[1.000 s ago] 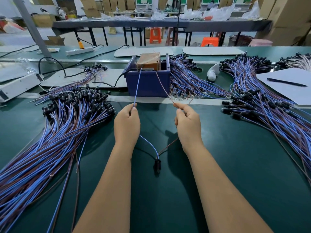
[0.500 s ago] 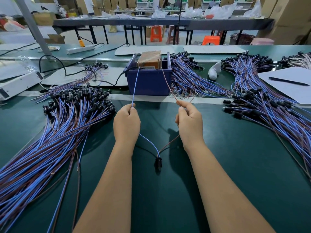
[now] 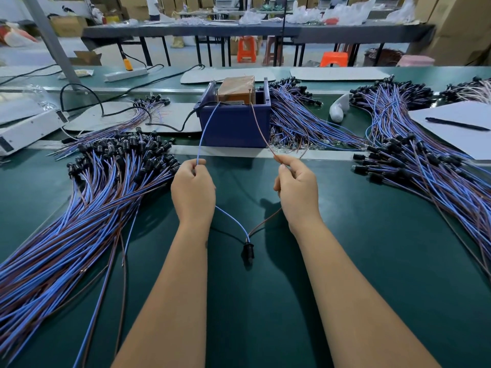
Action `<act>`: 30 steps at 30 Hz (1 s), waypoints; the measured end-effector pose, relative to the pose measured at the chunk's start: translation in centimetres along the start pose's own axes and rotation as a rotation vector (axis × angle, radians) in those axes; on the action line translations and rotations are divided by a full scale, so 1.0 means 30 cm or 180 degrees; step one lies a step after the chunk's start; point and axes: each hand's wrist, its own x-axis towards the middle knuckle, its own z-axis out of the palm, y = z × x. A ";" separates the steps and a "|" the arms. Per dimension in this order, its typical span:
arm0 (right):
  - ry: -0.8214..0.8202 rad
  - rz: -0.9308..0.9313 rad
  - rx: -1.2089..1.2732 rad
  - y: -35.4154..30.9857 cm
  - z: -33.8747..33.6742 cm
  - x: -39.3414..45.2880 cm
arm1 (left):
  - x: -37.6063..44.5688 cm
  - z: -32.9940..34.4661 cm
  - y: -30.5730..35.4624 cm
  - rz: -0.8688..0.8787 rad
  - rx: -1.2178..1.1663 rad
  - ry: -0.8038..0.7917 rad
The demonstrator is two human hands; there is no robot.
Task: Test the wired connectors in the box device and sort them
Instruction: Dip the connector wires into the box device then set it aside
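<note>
A dark green matte bench [image 3: 372,261] is stretching across the view, with a pale strip running along it behind the hands. Beyond it, a grey table [image 3: 239,30] on thin black legs is standing in a workshop lined with cardboard boxes, and orange stools [image 3: 246,49] are sitting underneath.

At far left a white boxy unit [image 3: 24,131] is lying on the bench, a black cable looping beside it. In front of it a big left pile [image 3: 79,208] of thin blue and brown wires is fanning out, its glossy black plug ends bunching together at the top.

The left hand [image 3: 193,192] is pinching a blue wire [image 3: 206,131] between thumb and curled fingers; the wire is rising straight to the blue box [image 3: 235,128]. That box is square and plastic, holding a brown taped block at its back. Below the hands a black connector [image 3: 248,251] is hanging just over the bench, its two leads splitting upward into both fists.

The right hand [image 3: 297,192] is gripping the brown wire [image 3: 259,126] with fingers curled round it, and this lead is also reaching the box top.

Behind the box a middle pile [image 3: 300,120] is spreading rightward. A white rounded object [image 3: 338,110] is lying near it. At right another pile [image 3: 425,166] is sprawling, next to a white sheet [image 3: 457,128] with a black pen [image 3: 457,124] on it.
</note>
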 end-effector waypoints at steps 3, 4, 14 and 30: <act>0.0020 0.0016 -0.0019 0.000 0.001 0.002 | -0.003 -0.006 0.003 0.0092 -0.0005 0.0099; 0.0023 0.0025 -0.0030 -0.001 0.001 0.003 | -0.003 -0.006 0.004 0.0117 0.0005 0.0121; 0.0019 0.0114 -0.0100 -0.006 0.000 0.000 | 0.006 -0.004 -0.005 0.0185 0.0044 0.0265; 0.0062 0.0049 -0.0145 -0.005 0.000 -0.004 | 0.005 -0.006 -0.008 0.0142 -0.0037 0.0186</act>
